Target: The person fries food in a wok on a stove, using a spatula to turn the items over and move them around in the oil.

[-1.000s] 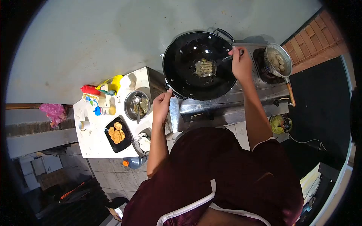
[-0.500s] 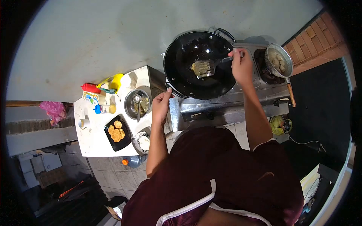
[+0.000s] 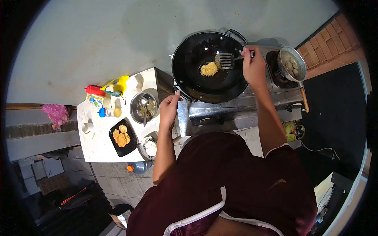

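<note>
A black wok [image 3: 189, 80] sits on the stove, with a yellow battered patty [image 3: 209, 69] frying near its middle. My right hand [image 3: 254, 67] is closed round the handle of a slotted spatula [image 3: 226, 61], whose metal head is just right of the patty, inside the wok. With my left hand [image 3: 170, 107] I grip the wok's near-left loop handle [image 3: 184, 94], thumb on top. On the white table to the left, a black square plate [image 3: 130, 150] carries several golden fried patties [image 3: 121, 136].
A metal bowl [image 3: 154, 98] with a spoon stands on the table [image 3: 98, 151], near a red bottle [image 3: 94, 90], a blue-capped shaker [image 3: 109, 113] and a floured bowl [image 3: 147, 148]. At the right burner is a saucepan [image 3: 292, 63] with round pieces inside, its wooden handle [image 3: 304, 100] sticking out toward me.
The spatula has drawn back to the right, off the patty, which now shows fully in the wok. My left hand stays on the wok handle.
</note>
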Available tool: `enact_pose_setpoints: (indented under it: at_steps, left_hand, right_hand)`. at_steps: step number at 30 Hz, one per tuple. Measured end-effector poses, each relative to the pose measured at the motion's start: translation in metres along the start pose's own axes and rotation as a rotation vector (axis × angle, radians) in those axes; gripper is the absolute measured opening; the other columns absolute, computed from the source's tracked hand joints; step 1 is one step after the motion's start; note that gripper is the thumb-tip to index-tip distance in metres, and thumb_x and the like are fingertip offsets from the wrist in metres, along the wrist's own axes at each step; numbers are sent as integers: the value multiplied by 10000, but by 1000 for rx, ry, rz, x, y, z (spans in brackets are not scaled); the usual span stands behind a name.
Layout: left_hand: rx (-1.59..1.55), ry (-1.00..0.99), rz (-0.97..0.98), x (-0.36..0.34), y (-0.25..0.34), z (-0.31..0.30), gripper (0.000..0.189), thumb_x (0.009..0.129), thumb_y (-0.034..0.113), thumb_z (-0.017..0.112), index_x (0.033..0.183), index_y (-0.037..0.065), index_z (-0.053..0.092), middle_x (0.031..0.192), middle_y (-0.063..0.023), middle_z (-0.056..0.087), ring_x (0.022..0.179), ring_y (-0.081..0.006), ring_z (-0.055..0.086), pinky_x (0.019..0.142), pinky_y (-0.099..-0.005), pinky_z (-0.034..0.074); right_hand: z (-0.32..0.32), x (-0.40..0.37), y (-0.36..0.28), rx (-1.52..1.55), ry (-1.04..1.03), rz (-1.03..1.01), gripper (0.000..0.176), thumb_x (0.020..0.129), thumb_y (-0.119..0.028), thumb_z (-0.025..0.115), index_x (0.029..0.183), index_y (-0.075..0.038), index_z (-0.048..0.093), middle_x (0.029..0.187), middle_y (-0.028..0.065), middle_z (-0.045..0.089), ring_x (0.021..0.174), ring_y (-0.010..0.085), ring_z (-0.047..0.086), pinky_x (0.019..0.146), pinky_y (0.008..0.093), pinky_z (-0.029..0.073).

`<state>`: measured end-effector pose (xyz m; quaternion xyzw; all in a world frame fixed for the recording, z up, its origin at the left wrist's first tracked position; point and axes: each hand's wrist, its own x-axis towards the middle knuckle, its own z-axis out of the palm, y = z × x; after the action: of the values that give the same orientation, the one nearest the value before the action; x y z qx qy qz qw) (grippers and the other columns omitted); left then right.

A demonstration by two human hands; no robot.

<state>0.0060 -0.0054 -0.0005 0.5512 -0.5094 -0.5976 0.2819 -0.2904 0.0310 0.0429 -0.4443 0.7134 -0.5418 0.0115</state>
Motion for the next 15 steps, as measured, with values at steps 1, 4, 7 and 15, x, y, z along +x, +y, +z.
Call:
enact_pose_setpoints:
  at_steps: [1, 4, 7, 15]
  left_hand:
    - [-3, 2, -2, 0, 0, 0, 394, 877, 387, 591, 684, 45, 616, 553, 72, 359, 536, -43, 296, 495, -232, 215]
    - [4, 36, -9, -3, 4, 2, 399, 886, 402, 571, 680, 63, 619, 540, 76, 375, 513, -36, 301, 492, -220, 214]
    - [-42, 40, -39, -2, 4, -2, 441, 886, 438, 561, 691, 46, 616, 538, 64, 365, 513, -51, 305, 491, -227, 221]
    - [-95, 79, -54, 0, 6, -2, 494, 914, 458, 503, 682, 31, 593, 535, 57, 346, 508, -54, 285, 491, -226, 211]
  right_hand:
    - [1, -2, 0, -2, 3, 50, 237, 924, -231, 507, 933, 5, 533, 806, 124, 673, 711, 258, 654, 657, 329, 486]
    - [6, -8, 4, 18, 36, 82, 241, 923, -233, 507, 944, 6, 532, 780, 119, 669, 672, 245, 647, 636, 325, 481]
    - [4, -12, 1, 66, 43, 108, 228, 924, -222, 504, 959, 2, 530, 776, 116, 668, 637, 211, 631, 617, 302, 471]
    - [5, -6, -6, 242, 122, 147, 225, 935, -219, 495, 926, 5, 523, 777, 84, 666, 633, 132, 594, 605, 264, 453]
